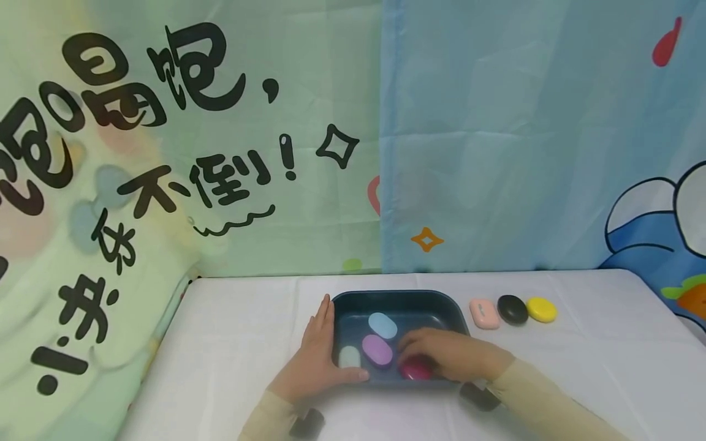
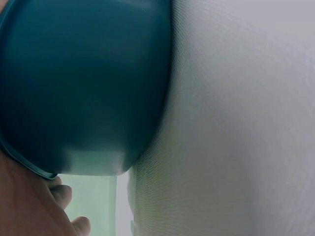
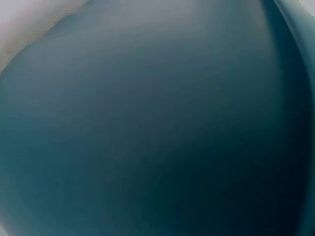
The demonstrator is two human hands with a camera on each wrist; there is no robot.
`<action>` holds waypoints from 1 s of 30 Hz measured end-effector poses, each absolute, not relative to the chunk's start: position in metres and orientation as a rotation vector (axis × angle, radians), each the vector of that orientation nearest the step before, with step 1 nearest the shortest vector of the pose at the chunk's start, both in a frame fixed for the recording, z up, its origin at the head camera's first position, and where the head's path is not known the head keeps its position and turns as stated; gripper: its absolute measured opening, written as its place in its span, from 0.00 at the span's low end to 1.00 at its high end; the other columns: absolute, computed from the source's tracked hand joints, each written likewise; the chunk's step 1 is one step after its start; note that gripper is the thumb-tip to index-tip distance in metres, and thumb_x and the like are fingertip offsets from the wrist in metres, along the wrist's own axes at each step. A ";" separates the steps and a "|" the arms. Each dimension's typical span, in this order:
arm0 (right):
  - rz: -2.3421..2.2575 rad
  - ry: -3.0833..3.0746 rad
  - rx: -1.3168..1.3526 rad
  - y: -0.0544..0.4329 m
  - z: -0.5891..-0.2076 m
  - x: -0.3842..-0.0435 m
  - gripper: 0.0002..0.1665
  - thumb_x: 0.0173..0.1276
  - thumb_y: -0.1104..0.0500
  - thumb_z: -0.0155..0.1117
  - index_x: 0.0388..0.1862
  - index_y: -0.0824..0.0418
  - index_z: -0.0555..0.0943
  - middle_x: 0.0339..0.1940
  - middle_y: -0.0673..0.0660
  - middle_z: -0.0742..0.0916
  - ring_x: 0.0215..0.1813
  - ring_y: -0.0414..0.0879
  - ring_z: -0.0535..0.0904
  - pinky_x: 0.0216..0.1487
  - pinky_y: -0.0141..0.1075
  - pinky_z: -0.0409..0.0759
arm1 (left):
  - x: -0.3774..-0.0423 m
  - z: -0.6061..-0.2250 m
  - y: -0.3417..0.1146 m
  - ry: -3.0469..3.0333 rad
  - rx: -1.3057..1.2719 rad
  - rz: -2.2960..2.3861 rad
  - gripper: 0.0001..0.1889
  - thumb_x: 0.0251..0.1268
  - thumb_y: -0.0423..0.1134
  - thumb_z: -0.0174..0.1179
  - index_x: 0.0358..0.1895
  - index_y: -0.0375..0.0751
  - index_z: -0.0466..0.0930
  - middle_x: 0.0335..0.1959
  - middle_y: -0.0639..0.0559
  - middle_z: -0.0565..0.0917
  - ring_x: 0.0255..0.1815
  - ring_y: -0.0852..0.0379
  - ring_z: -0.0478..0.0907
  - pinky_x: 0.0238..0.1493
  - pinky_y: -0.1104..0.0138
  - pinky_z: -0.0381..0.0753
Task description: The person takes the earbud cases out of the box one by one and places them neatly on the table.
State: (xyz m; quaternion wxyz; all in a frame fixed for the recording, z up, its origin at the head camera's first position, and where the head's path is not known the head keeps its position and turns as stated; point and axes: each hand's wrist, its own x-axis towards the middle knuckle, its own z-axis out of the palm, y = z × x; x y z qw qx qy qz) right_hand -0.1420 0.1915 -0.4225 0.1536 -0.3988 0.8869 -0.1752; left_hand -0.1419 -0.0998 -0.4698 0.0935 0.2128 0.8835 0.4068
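Two hands work at a dark teal rectangular plastic tray. The left hand lies flat, fingers straight, against its left wall. The right hand, inside, curls over a magenta oval soap-like piece, right of a purple oval piece.

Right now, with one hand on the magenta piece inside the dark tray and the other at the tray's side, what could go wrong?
1. The right hand covers the magenta oval soap-like piece; lifting it might nudge the purple oval piece lying close beside it.
2. The left hand only rests flat against the dark teal rectangular tray's left wall, so the tray might slide on the smooth white tablecloth.
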 end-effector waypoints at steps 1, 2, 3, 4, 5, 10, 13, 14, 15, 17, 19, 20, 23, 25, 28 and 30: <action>-0.508 2.539 -1.145 0.191 -0.423 -0.142 0.31 0.54 0.74 0.73 0.53 0.46 0.85 0.57 0.47 0.84 0.62 0.50 0.77 0.65 0.50 0.75 | -0.142 -0.470 -0.100 2.620 0.626 1.207 0.72 0.47 0.66 0.74 0.82 0.41 0.29 0.83 0.54 0.29 0.80 0.31 0.33 0.75 0.40 0.47; -0.514 2.534 -1.135 0.191 -0.423 -0.143 0.32 0.54 0.74 0.73 0.53 0.46 0.85 0.56 0.45 0.84 0.62 0.49 0.78 0.65 0.49 0.75 | -0.142 -0.470 -0.100 2.619 0.622 1.208 0.72 0.47 0.66 0.74 0.82 0.41 0.29 0.83 0.54 0.29 0.80 0.31 0.32 0.75 0.40 0.47; -0.521 2.529 -1.121 0.190 -0.423 -0.143 0.32 0.53 0.75 0.73 0.53 0.47 0.85 0.55 0.44 0.85 0.61 0.48 0.78 0.65 0.49 0.75 | -0.142 -0.470 -0.101 2.618 0.621 1.207 0.72 0.47 0.66 0.74 0.82 0.41 0.29 0.83 0.55 0.28 0.80 0.31 0.32 0.75 0.40 0.48; -0.525 2.524 -1.107 0.190 -0.424 -0.144 0.32 0.52 0.75 0.73 0.53 0.47 0.85 0.54 0.42 0.85 0.61 0.47 0.78 0.65 0.48 0.75 | -0.142 -0.470 -0.101 2.618 0.624 1.206 0.72 0.47 0.66 0.74 0.82 0.41 0.29 0.83 0.55 0.28 0.80 0.30 0.32 0.75 0.40 0.48; -0.529 2.523 -1.099 0.190 -0.424 -0.145 0.33 0.52 0.75 0.74 0.53 0.47 0.85 0.53 0.41 0.85 0.60 0.46 0.79 0.64 0.48 0.75 | -0.142 -0.470 -0.101 2.614 0.626 1.211 0.71 0.48 0.66 0.74 0.82 0.41 0.29 0.83 0.55 0.28 0.80 0.30 0.32 0.75 0.40 0.48; -0.538 2.546 -1.045 0.192 -0.426 -0.146 0.31 0.51 0.72 0.76 0.53 0.48 0.85 0.50 0.39 0.85 0.56 0.43 0.79 0.62 0.47 0.77 | -0.142 -0.470 -0.100 2.616 0.638 1.213 0.72 0.47 0.66 0.74 0.82 0.41 0.29 0.83 0.54 0.29 0.80 0.31 0.32 0.75 0.40 0.48; -0.556 2.568 -1.022 0.194 -0.427 -0.146 0.31 0.52 0.70 0.77 0.54 0.48 0.84 0.49 0.39 0.84 0.54 0.42 0.79 0.60 0.47 0.78 | -0.142 -0.470 -0.100 2.624 0.645 1.206 0.72 0.47 0.67 0.73 0.82 0.41 0.29 0.83 0.52 0.29 0.80 0.32 0.32 0.75 0.41 0.47; -0.562 2.574 -1.019 0.194 -0.427 -0.146 0.30 0.53 0.68 0.78 0.54 0.48 0.83 0.50 0.39 0.84 0.54 0.42 0.78 0.59 0.47 0.79 | -0.142 -0.470 -0.100 2.626 0.647 1.203 0.72 0.47 0.67 0.73 0.82 0.40 0.29 0.83 0.52 0.29 0.80 0.32 0.32 0.75 0.41 0.47; -0.569 2.581 -1.022 0.195 -0.427 -0.145 0.31 0.53 0.68 0.78 0.55 0.48 0.83 0.50 0.40 0.84 0.54 0.42 0.78 0.59 0.47 0.78 | -0.142 -0.470 -0.100 2.629 0.649 1.199 0.72 0.47 0.67 0.73 0.82 0.40 0.29 0.83 0.52 0.29 0.80 0.32 0.32 0.75 0.41 0.47; -0.578 2.594 -1.023 0.196 -0.426 -0.145 0.30 0.55 0.66 0.78 0.57 0.48 0.83 0.52 0.41 0.84 0.55 0.42 0.78 0.60 0.47 0.78 | -0.142 -0.469 -0.100 2.629 0.649 1.195 0.72 0.48 0.67 0.73 0.81 0.40 0.29 0.83 0.52 0.29 0.80 0.32 0.32 0.75 0.41 0.47; -0.585 2.612 -1.028 0.197 -0.424 -0.144 0.29 0.57 0.64 0.77 0.59 0.48 0.82 0.53 0.42 0.83 0.55 0.43 0.77 0.59 0.47 0.79 | -0.142 -0.469 -0.100 2.627 0.645 1.196 0.71 0.48 0.66 0.73 0.81 0.39 0.30 0.83 0.54 0.28 0.80 0.32 0.32 0.75 0.41 0.46; -0.587 2.622 -1.027 0.197 -0.424 -0.144 0.29 0.58 0.63 0.77 0.59 0.48 0.83 0.53 0.42 0.83 0.55 0.43 0.77 0.59 0.47 0.79 | -0.142 -0.469 -0.100 2.626 0.646 1.197 0.71 0.48 0.66 0.73 0.81 0.39 0.30 0.83 0.54 0.28 0.80 0.32 0.32 0.75 0.41 0.46; -0.599 2.665 -0.977 0.197 -0.421 -0.141 0.28 0.59 0.61 0.77 0.59 0.47 0.83 0.52 0.43 0.83 0.55 0.43 0.77 0.57 0.47 0.80 | -0.142 -0.468 -0.100 2.619 0.645 1.200 0.72 0.48 0.66 0.74 0.81 0.40 0.29 0.83 0.56 0.27 0.80 0.33 0.31 0.76 0.42 0.45; -0.615 2.703 -0.943 0.197 -0.420 -0.139 0.27 0.59 0.61 0.77 0.59 0.47 0.83 0.52 0.43 0.82 0.55 0.44 0.77 0.57 0.47 0.81 | -0.142 -0.468 -0.100 2.618 0.648 1.200 0.72 0.48 0.66 0.74 0.81 0.40 0.29 0.83 0.56 0.27 0.80 0.33 0.31 0.76 0.42 0.44; -0.634 2.769 -0.903 0.198 -0.421 -0.134 0.27 0.60 0.62 0.76 0.60 0.50 0.83 0.54 0.45 0.82 0.56 0.46 0.77 0.57 0.47 0.81 | -0.142 -0.468 -0.100 2.620 0.649 1.199 0.72 0.47 0.66 0.74 0.81 0.39 0.29 0.82 0.56 0.27 0.80 0.33 0.32 0.76 0.42 0.45; -0.655 2.804 -0.867 0.198 -0.421 -0.132 0.28 0.61 0.62 0.75 0.61 0.52 0.82 0.55 0.47 0.82 0.57 0.47 0.78 0.56 0.47 0.81 | -0.143 -0.469 -0.100 2.623 0.647 1.200 0.72 0.47 0.67 0.74 0.81 0.39 0.30 0.83 0.55 0.28 0.81 0.33 0.32 0.76 0.42 0.46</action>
